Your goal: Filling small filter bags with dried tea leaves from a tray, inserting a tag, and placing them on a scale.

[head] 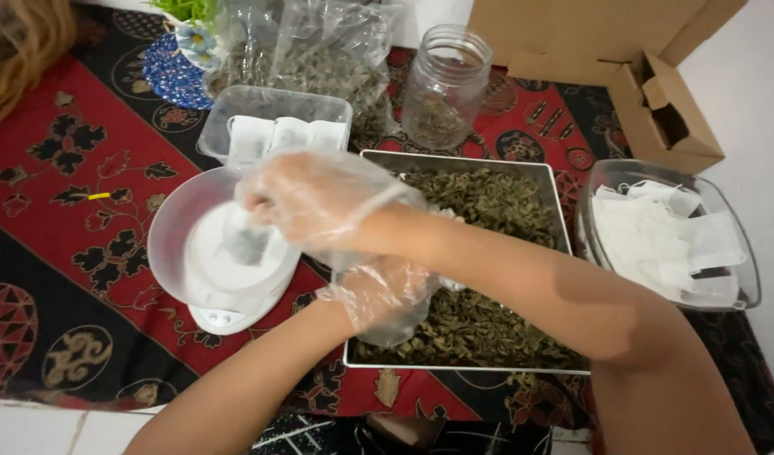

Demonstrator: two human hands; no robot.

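Both my hands wear loose clear plastic gloves. My right hand point(307, 198) reaches across to the left and holds a small white filter bag point(243, 243) over the clear bowl point(169, 232) on a white kitchen scale point(227, 313). My left hand point(377, 293) lies under my right forearm at the left edge of a metal tray point(454, 155) full of dried green leaves point(488, 202). It grips what looks like a small clear cup point(395, 330), partly hidden by the glove.
Behind the scale, a clear plastic box point(273, 99) holds white bags. A glass jar point(446, 84) and a plastic bag of dried leaves point(328, 59) stand at the back. A glass dish point(735, 291) of white bags sits right; a cardboard box point(656, 93) lies behind it.
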